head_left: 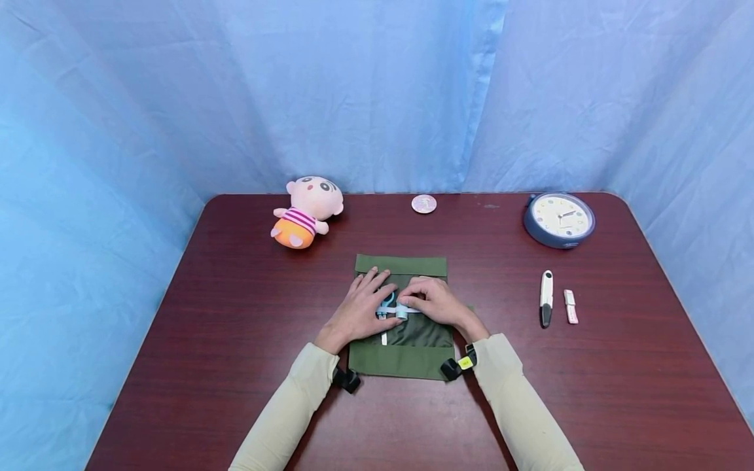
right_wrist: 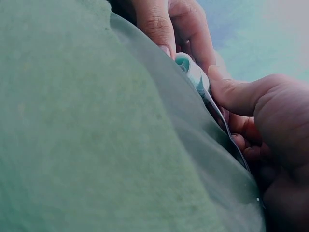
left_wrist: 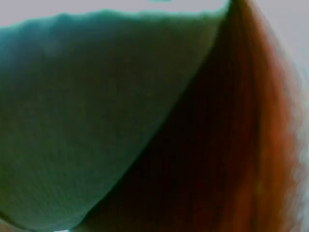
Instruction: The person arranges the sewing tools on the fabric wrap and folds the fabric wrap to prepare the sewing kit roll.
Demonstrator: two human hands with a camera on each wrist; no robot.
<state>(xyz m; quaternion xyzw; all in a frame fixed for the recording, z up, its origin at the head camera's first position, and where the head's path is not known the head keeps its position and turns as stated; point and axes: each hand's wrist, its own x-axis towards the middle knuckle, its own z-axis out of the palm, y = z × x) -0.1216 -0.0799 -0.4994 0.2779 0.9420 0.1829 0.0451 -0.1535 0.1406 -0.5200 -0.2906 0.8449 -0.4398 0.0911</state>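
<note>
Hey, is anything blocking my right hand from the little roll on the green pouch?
Nothing visible: your right hand is at the roll. The scissors lie left of it, out of the way. The white strap meets the roll; whether it crosses over is unclear.

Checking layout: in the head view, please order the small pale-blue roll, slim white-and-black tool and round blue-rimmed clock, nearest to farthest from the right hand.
1. Roll: at the fingertips of the right hand.
2. Tool: to the hand's right.
3. Clock: back right.
</note>
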